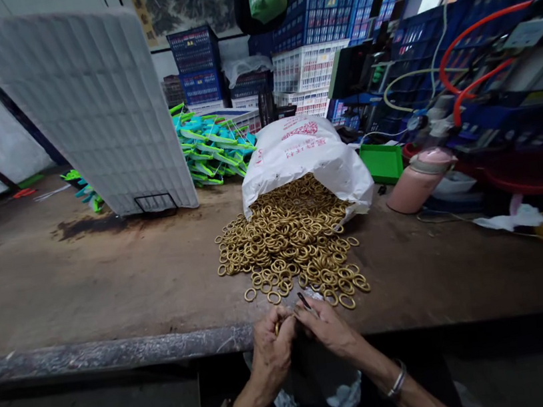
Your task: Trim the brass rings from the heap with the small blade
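At the table's front edge my left hand (272, 343) is closed on a gold ring (277, 328), partly hidden by its fingers. Close beside it, my right hand (327, 328) grips a small dark blade-like tool (304, 300) whose tip points up and away from me. The fingertips of both hands come together over the edge. Just beyond them spreads a heap of gold rings (287, 242), spilling from the mouth of a white sack (301, 149) with red print. A few loose rings lie nearest my hands.
A white quilted panel (87, 115) stands upright at left on a wire stand. Green and blue plastic pieces (217, 144) are piled behind it. A pink bottle (420, 180), a green tray (381, 162) and red hoses (454, 63) are at right. Stacked crates (199, 65) fill the back.
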Tool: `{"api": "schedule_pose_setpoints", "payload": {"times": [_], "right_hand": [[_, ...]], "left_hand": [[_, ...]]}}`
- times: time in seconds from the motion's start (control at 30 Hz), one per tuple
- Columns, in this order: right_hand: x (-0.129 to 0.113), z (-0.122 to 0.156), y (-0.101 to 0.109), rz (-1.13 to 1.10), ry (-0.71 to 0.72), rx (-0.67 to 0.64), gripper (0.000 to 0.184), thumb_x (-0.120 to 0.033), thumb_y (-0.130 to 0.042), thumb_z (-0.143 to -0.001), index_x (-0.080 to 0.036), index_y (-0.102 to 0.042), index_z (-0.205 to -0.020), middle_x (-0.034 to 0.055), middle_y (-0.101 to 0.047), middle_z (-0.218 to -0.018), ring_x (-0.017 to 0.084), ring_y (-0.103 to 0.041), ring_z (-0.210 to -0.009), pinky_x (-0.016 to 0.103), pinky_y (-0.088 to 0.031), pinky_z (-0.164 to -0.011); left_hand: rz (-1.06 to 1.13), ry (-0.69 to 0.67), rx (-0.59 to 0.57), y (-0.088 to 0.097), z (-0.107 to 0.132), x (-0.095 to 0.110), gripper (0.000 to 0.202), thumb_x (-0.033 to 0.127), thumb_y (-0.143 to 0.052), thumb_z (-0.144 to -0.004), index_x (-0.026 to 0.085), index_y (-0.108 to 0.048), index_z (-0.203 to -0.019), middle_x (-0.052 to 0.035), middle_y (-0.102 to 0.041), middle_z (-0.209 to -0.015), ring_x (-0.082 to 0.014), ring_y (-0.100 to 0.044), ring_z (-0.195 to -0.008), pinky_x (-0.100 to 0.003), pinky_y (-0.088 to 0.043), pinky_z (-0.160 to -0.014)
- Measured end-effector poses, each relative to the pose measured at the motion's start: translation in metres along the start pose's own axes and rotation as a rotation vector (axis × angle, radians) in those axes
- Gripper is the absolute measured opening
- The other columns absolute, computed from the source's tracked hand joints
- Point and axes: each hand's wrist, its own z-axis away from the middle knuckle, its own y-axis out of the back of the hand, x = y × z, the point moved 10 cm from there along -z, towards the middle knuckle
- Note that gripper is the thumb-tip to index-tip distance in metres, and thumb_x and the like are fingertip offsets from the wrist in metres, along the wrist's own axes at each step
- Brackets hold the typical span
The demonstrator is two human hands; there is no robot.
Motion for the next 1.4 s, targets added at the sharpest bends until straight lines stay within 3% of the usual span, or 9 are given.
{"api": "schedule_pose_setpoints", "payload": {"times": [0.2, 0.43, 0.7, 0.87, 1.07, 1.4], "right_hand": [[-0.009, -0.002, 0.002, 0.12, 0.056, 0.045, 0.024, -0.039, -0.046, -0.078, -0.018, -0.047, -0.067, -0.0057, -0.04, -0.058, 0.008, -0.038, -0.056, 0.019, -0.031, -0.052], [-0.004, 0.0, -0.005, -0.029, -0.034, -0.031, 0.023, -0.037, -0.041, -0.079, -0.017, -0.048, -0.069, -0.004, -0.049, -0.053, 0.009, -0.045, -0.051, 0.02, -0.034, -0.051], [-0.003, -0.002, -0.002, -0.058, -0.058, -0.03, 0.02, -0.033, -0.041, -0.077, -0.017, -0.051, -0.069, -0.0055, -0.046, -0.05, 0.008, -0.042, -0.047, 0.019, -0.032, -0.048], [-0.017, 0.006, 0.008, 0.255, 0.034, 0.06, 0.019, -0.03, -0.036, -0.079, -0.019, -0.05, -0.072, -0.0036, -0.047, -0.056, 0.01, -0.044, -0.053, 0.02, -0.032, -0.052], [-0.025, 0.016, -0.005, 0.641, 0.11, -0.028, 0.024, -0.009, -0.035, -0.069, -0.02, -0.051, -0.082, 0.0001, -0.058, -0.066, 0.012, -0.052, -0.06, 0.021, -0.03, -0.056], [-0.024, 0.013, -0.008, 0.763, 0.093, -0.017, 0.024, -0.009, -0.033, -0.071, -0.02, -0.05, -0.085, 0.0013, -0.06, -0.069, 0.015, -0.056, -0.065, 0.023, -0.03, -0.056]], "left_hand": [[0.17, 0.266, -0.115, -0.01, 0.005, -0.032, 0.027, 0.044, -0.051, -0.075, 0.017, -0.047, -0.071, 0.0046, -0.045, -0.053, -0.0043, -0.031, -0.038, -0.017, -0.019, -0.037], [0.332, 0.28, -0.152, -0.016, 0.008, -0.031, 0.027, 0.042, -0.052, -0.076, 0.016, -0.047, -0.073, 0.0034, -0.045, -0.06, -0.0024, -0.031, -0.041, -0.017, -0.015, -0.037], [0.364, 0.322, -0.127, -0.018, 0.011, -0.031, 0.029, 0.043, -0.056, -0.073, 0.016, -0.044, -0.073, 0.0041, -0.046, -0.06, -0.0016, -0.03, -0.041, -0.017, -0.013, -0.038], [0.351, 0.299, -0.085, -0.012, 0.007, -0.034, 0.031, 0.045, -0.056, -0.073, 0.018, -0.04, -0.074, 0.0058, -0.046, -0.058, -0.0019, -0.031, -0.04, -0.015, -0.016, -0.038], [0.292, 0.261, -0.067, -0.008, 0.004, -0.03, 0.028, 0.042, -0.056, -0.073, 0.019, -0.04, -0.078, 0.0061, -0.046, -0.059, -0.0021, -0.033, -0.041, -0.015, -0.019, -0.039], [0.174, 0.241, -0.027, -0.002, 0.004, -0.03, 0.035, 0.05, -0.055, -0.07, 0.019, -0.04, -0.072, 0.0063, -0.046, -0.056, -0.0026, -0.031, -0.039, -0.015, -0.019, -0.038]]}}
